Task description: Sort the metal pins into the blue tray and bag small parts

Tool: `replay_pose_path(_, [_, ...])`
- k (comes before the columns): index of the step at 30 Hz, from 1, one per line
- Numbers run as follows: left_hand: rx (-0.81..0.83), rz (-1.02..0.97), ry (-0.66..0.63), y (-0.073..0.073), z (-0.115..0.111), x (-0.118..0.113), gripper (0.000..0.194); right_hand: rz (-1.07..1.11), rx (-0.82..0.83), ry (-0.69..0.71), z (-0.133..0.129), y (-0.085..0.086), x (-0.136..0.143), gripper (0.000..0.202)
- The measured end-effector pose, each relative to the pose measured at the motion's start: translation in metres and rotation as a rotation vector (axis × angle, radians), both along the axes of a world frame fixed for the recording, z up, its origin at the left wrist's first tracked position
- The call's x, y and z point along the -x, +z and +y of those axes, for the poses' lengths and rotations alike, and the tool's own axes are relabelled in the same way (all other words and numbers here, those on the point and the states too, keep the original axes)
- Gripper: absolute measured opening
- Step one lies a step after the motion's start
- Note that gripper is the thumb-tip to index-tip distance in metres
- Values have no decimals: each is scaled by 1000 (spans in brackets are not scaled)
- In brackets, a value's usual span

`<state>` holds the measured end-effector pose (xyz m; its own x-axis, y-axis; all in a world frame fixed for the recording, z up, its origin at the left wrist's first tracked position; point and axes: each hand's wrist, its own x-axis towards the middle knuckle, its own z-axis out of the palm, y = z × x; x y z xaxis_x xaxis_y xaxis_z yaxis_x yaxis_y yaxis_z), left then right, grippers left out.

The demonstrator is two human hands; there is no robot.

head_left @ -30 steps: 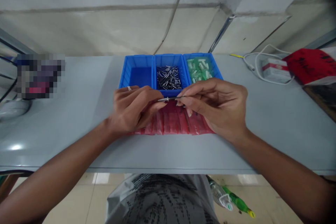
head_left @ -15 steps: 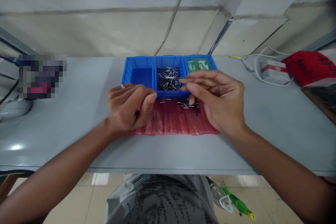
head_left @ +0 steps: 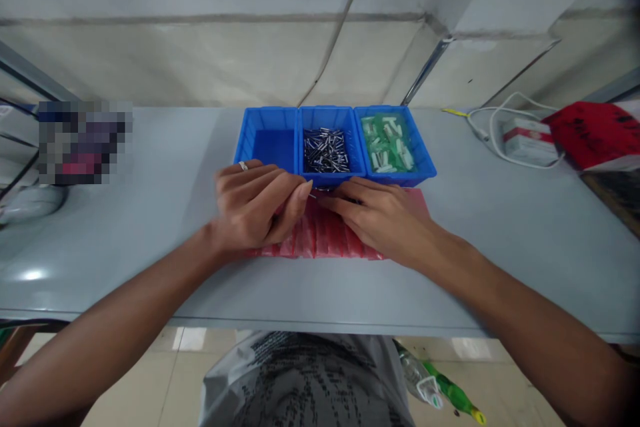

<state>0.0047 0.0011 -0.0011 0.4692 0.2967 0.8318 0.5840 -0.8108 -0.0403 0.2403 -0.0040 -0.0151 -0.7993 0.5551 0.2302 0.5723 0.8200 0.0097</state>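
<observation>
Three blue bins stand side by side: the left bin [head_left: 273, 147] shows its bare bottom, the middle one holds many small metal pins [head_left: 326, 150], and the right one holds green bags with white pieces [head_left: 393, 142]. In front of them lie red plastic bags [head_left: 325, 233]. My left hand [head_left: 260, 207], a ring on one finger, is closed over the bags' left part; what its fingers hold is hidden. My right hand [head_left: 385, 217] reaches down onto the bags in front of the middle bin, fingertips close together by a few loose pins [head_left: 320, 191]; its grip is unclear.
On the right of the grey table [head_left: 505, 267] are a white cable, a white and red box [head_left: 530, 140] and a red packet [head_left: 595, 133]. At left are a pale mouse [head_left: 35, 203] and a blurred-out item. Bottles [head_left: 455, 390] lie on the floor.
My right hand has moved down and slightly left from over the middle bin's edge to the loose pins on the red bags, uncovering the right bin. My left hand stays closed, nearly in place.
</observation>
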Motion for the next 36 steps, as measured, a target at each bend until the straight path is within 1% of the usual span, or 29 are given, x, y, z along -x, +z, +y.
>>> replay_pose_path(3, [-14,15,-1,0,0,1,21,-39,-69,-28,-3,10,-1,30])
replay_pose_path(6, [-19,25,9,0,0,0,22,-125,-122,-118,-9,22,-2,27])
replay_pose_path(8, [-15,30,16,1,0,0,24,-164,-91,-150,-13,26,-2,27])
replay_pose_path(11, [-24,32,25,2,1,-1,24,-143,-7,-133,-15,22,-2,27])
replay_pose_path(15, [-39,40,24,2,1,0,24,-31,62,-80,-10,11,1,22])
replay_pose_path(18, [-41,40,9,2,1,0,24,60,92,-52,-6,7,2,20])
replay_pose_path(21, [-46,34,-1,2,1,0,26,204,87,-37,-5,11,4,23])
replay_pose_path(24, [-49,38,-2,3,1,0,25,466,102,-110,-7,20,5,17])
replay_pose_path(27, [-41,66,-10,2,1,0,19,727,242,-199,-9,28,5,11])
replay_pose_path(30, [-10,87,-44,-2,2,0,6,852,383,-210,-10,30,6,6])
replay_pose_path(31, [-3,94,-61,-4,2,0,11,893,446,-202,-10,30,6,9])
replay_pose_path(33, [-15,127,-102,-6,1,1,23,998,591,-176,-12,27,8,22])
replay_pose_path(35, [-44,187,-140,-6,1,1,20,1079,703,-152,-14,25,10,29])
replay_pose_path(36, [-56,211,-154,-6,0,2,17,1093,724,-148,-15,24,11,29])
